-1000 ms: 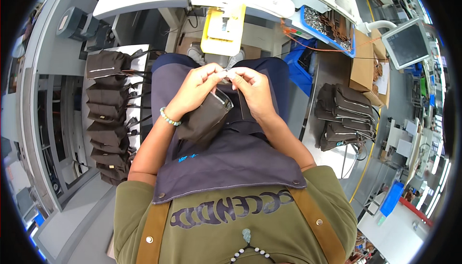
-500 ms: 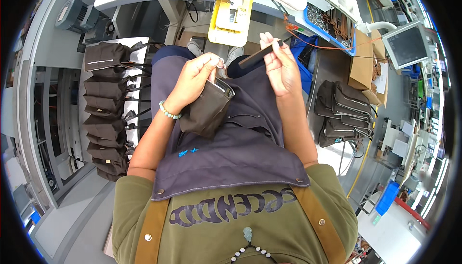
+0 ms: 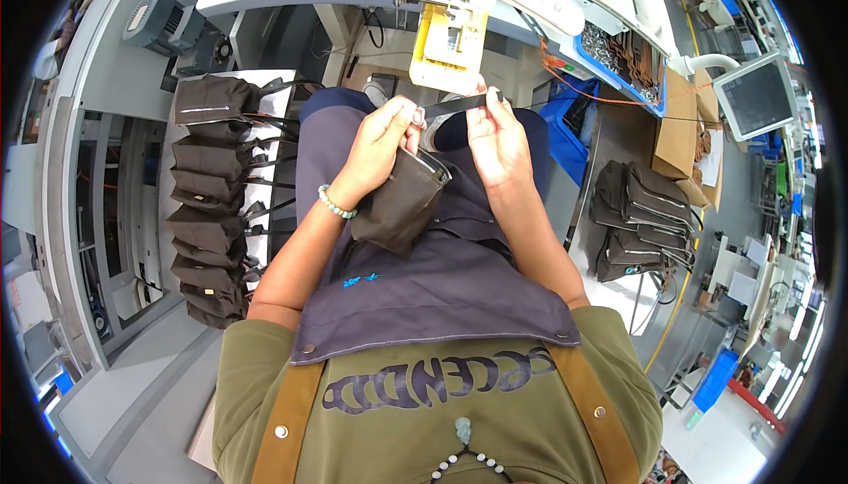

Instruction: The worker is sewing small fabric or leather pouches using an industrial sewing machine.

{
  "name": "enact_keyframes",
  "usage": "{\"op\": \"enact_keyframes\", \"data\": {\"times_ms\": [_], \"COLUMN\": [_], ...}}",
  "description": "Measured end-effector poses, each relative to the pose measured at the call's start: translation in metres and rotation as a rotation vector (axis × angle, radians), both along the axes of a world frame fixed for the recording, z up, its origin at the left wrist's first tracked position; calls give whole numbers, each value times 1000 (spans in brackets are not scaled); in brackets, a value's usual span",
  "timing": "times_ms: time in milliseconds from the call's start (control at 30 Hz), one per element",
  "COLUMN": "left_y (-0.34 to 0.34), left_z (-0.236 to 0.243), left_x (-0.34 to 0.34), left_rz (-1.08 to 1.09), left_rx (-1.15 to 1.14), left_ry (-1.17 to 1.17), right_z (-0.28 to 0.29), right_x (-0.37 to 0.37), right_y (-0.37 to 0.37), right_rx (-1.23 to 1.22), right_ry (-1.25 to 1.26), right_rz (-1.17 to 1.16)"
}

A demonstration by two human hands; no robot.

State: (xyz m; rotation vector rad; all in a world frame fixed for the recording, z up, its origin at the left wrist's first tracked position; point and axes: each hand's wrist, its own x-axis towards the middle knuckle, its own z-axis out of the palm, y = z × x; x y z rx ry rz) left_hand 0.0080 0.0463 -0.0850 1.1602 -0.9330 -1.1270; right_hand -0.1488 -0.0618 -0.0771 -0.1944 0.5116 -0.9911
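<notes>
My left hand [image 3: 375, 148] is closed at the top edge of a small dark brown zippered pouch [image 3: 399, 206], which hangs tilted over my lap. A small shiny bit shows at its fingertips, too small to name. In my right hand [image 3: 497, 144], thumb and fingers pinch one end of a flat dark strap [image 3: 455, 106]. The strap's other end reaches my left fingertips; whether they grip it I cannot tell. The pouch's open mouth faces up and right, with its zipper edge showing.
Ahead stands a machine with a yellow plate [image 3: 422, 64]. Several brown bags [image 3: 208, 175] line the left; more bags [image 3: 645, 210] are piled at right. A blue tray [image 3: 661, 106] holds metal pieces and brown straps, near a cardboard box [image 3: 676, 135] and a monitor [image 3: 753, 100].
My right hand has moved in toward my left, bringing the strap's free end to the left fingertips above the pouch. The whole view has shifted slightly.
</notes>
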Motion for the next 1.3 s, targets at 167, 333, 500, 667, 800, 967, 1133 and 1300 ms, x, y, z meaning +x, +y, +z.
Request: {"op": "enact_keyframes", "data": {"times_ms": [167,333,500,667,800,967,1133,1300], "left_y": [0,-1,1,0,1,-1,-1,-1], "left_z": [-4,-3,-8,-9,-8,-9,-6,-15], "left_x": [1,-3,-1,-3,-3,-6,-7,-10], "left_rz": [47,82,78,106,166,217,237,237], "left_rx": [6,25,-30,-14,9,26,42,17], "left_ry": [5,121,102,115,46,-35,-63,103], "right_z": [1,-20,-25,-35,-30,-21,-18,-19], "right_x": [4,12,12,12,10,10,9,17], "right_y": [6,8,5,4,6,6,10,20], "right_rx": [10,24,93,180,162,193,202,123], "right_ry": [34,0,6,-45,-34,-50,-50,-64], "right_rz": [-2,13,-25,-41,-14,-35,-24,52]}}
